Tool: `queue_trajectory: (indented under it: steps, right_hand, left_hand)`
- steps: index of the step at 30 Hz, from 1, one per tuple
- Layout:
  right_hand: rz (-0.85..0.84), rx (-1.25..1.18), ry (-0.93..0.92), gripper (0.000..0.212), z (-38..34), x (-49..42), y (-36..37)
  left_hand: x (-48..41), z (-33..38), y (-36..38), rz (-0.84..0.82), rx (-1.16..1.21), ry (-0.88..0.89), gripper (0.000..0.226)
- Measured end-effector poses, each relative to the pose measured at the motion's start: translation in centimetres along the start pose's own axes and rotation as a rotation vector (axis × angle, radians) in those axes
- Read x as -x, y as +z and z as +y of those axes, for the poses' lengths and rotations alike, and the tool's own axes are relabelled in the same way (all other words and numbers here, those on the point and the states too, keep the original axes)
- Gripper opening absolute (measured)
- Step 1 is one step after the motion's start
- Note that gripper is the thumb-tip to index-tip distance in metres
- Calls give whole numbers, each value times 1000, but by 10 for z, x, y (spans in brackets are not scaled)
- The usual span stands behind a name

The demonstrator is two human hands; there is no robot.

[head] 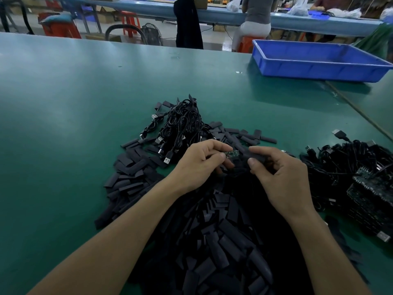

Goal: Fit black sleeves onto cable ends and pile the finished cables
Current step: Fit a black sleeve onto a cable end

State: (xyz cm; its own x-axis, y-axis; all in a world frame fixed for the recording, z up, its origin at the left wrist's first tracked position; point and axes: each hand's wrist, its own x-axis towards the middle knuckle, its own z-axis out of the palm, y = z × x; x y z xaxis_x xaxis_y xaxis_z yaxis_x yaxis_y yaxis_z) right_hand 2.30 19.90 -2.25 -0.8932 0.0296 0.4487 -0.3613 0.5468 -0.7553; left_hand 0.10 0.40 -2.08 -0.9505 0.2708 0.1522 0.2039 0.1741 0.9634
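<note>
We start at the left hand (197,165): thumb and fingers pinch the cable end, a small green circuit board (231,153) with tiny parts on its face, which pokes out to the right of the fingertips. The right hand (278,173) pinches a black sleeve (255,156) between thumb and forefinger, its mouth just beside the board's free tip. We cannot tell whether the board has entered it. Both are held just above the heap, in the middle of the view.

Under the wrists and forearms lies a wide heap of loose sleeves (212,241), short flattened matte black tubes lying every way and spilling left over the green table (74,103).

Just beyond the hands we see a bundle of thin black cables (182,124) in tight loops, with silver-ended USB plugs (168,160) sticking out toward the left. To the right sits another tangle of black cables (344,160), and against it a block of stacked dark green boards (370,194).

Far right at the back stands a shallow blue plastic tray (319,69), rectangular with a rolled rim. Of its inside we see only smooth blue floor and walls.

Behind the table, people are at a long blue bench (148,9), one seated on an orange stool (248,42).
</note>
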Motion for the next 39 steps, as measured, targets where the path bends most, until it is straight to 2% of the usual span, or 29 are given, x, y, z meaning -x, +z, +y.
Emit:
queue_trajectory:
  steps: [5,11,27,32,36,39]
  right_hand:
    - [39,-75,25,31,1,-2,-1]
    - [50,-169,94,25,4,-4,0]
    - [4,-185,62,25,1,-3,0]
    - [-71,-267,129,24,3,-3,-1]
    - [-133,-292,115,30,2,-3,-1]
    - [-166,-308,112,29,2,-2,-1]
  left_hand:
    - [-1,5,-1,-29,6,-12,19]
    - [-1,8,-3,-39,-1,-16,19]
    - [0,13,0,-70,-1,-38,23]
    - [0,13,-2,-77,11,-52,25]
    - [-1,13,-3,-105,19,-49,26]
    - [-2,11,-4,-146,-5,-33,19]
